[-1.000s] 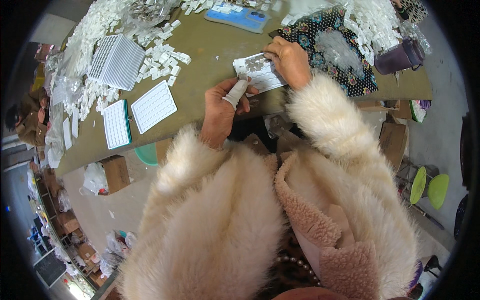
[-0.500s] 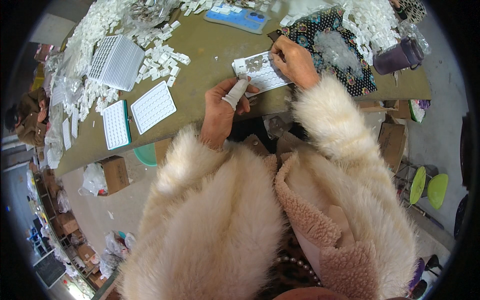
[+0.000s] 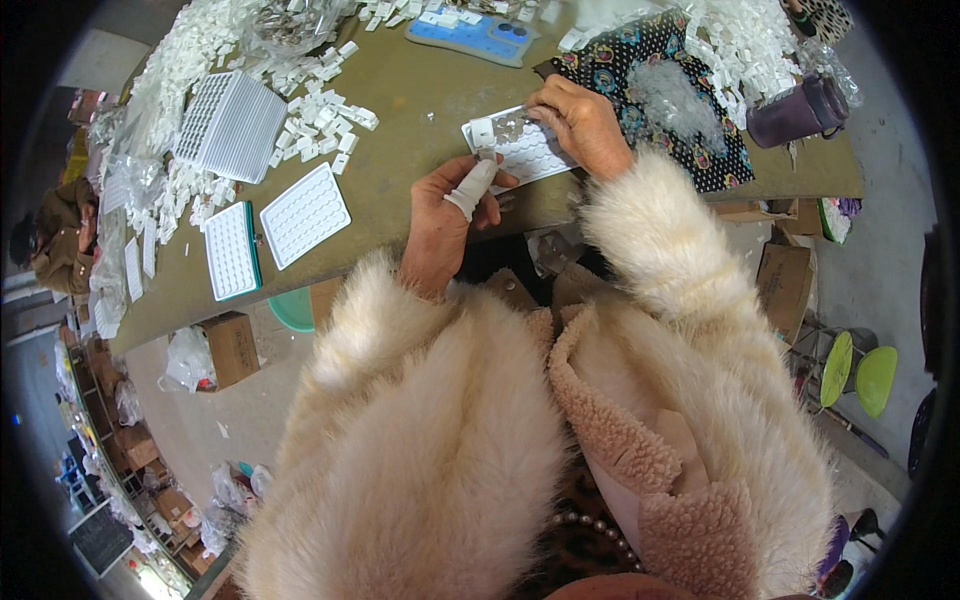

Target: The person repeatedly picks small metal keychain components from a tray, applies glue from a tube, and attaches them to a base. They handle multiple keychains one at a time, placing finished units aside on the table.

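My left hand (image 3: 448, 205), a white wrap on one digit, pinches a small white piece (image 3: 482, 131) above the left end of a white tray (image 3: 535, 155). That tray has rows of moulded hollows and lies at the table's near edge. Small greyish, shiny bits (image 3: 511, 126) lie on its upper left part. Over them my right hand (image 3: 583, 125) is closed, thumb and forefinger together; whatever is between the fingertips is too small to make out.
Loose white pieces (image 3: 325, 120) surround a stack of white trays (image 3: 232, 125) on the left. Two more trays, one white (image 3: 306, 216) and one teal-edged (image 3: 230, 250), lie nearer. A blue phone (image 3: 470, 38), patterned cloth (image 3: 715, 150) and dark cup (image 3: 795, 112) are beyond and right.
My right hand has shifted a little left and up over the tray, closer to the white piece. My left hand has stayed almost still.
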`<act>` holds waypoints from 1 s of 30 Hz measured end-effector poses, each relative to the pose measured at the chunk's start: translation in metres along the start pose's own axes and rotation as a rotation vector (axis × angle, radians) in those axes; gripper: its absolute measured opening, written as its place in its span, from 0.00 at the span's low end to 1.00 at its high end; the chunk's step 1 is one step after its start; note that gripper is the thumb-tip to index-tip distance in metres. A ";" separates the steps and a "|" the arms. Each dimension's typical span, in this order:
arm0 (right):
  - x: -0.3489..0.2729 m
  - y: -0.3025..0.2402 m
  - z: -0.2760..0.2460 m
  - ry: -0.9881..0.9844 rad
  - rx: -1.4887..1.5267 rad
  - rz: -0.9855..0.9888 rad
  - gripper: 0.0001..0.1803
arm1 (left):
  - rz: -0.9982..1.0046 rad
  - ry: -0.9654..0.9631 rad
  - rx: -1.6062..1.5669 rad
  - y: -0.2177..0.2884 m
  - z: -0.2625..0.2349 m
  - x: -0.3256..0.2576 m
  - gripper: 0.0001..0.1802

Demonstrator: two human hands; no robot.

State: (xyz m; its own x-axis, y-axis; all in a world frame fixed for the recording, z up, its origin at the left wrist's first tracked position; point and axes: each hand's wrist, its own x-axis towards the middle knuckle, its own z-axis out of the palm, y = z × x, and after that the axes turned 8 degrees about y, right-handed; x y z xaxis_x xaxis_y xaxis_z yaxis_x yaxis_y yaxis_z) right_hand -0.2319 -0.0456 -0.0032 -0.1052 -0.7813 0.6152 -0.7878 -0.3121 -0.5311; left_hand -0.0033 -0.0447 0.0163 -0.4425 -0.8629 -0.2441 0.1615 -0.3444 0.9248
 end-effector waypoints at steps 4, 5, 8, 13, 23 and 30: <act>-0.001 0.003 0.002 0.026 -0.032 -0.031 0.05 | -0.015 -0.004 0.013 0.000 0.001 0.000 0.16; -0.002 0.004 0.004 0.022 -0.009 -0.031 0.05 | -0.018 -0.012 0.003 0.000 0.001 0.000 0.16; -0.004 0.007 0.007 -0.035 -0.009 -0.076 0.10 | -0.012 -0.006 -0.006 0.000 0.000 0.000 0.15; -0.004 0.010 0.007 -0.139 -0.122 -0.176 0.15 | -0.008 -0.002 -0.006 0.000 0.000 0.001 0.16; -0.004 0.004 -0.005 -0.116 -0.192 -0.276 0.11 | -0.035 0.015 0.063 0.010 0.006 -0.001 0.17; -0.003 -0.032 -0.020 -0.016 0.096 -0.116 0.11 | -0.027 0.008 0.052 0.009 0.009 0.005 0.12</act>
State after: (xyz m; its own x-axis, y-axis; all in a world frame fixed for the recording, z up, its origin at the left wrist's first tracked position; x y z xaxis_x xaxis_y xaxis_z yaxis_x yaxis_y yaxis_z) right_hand -0.2184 -0.0221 0.0241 -0.0072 -0.7453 0.6667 -0.7321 -0.4503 -0.5112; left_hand -0.0121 -0.0483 0.0262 -0.4392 -0.8566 -0.2709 0.1033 -0.3476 0.9319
